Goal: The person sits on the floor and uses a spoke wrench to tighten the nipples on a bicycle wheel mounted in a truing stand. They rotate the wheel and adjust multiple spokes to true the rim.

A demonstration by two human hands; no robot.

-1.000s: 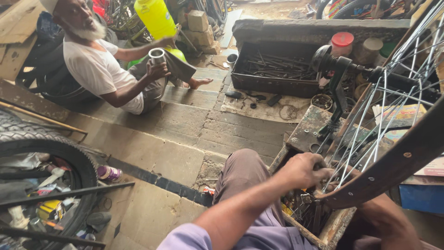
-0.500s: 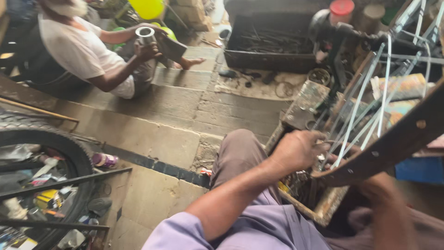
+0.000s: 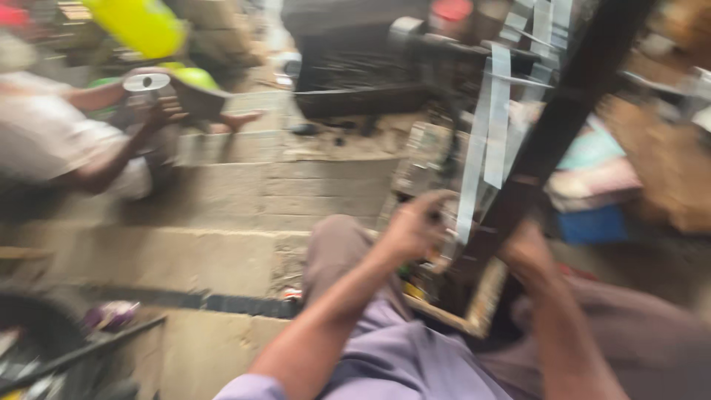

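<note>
Swinging left and closer since half a second ago, the view now smears nearly everything, and the wheel rim (image 3: pixel 563 126) has come to stand steeper, running from upper right down toward the lap. Left hand (image 3: pixel 415 226) is curled at the spokes (image 3: pixel 485 148), fingers bent in around something near their lower ends (too blurred to tell whether it pinches a spoke or a tool). Right hand (image 3: pixel 527 252) sits against the underside of the dark rim, just beside the left; its grip cannot be told. Both forearms reach forward over the knees in grey-brown trousers (image 3: pixel 337 244). Across the concrete floor (image 3: pixel 222 192), well apart, another person in a white shirt (image 3: pixel 44 141) sits holding a metal can (image 3: pixel 148 83), a yellow container (image 3: pixel 137 22) behind them. Dark toolbox (image 3: pixel 355 59) beyond the spokes.
</note>
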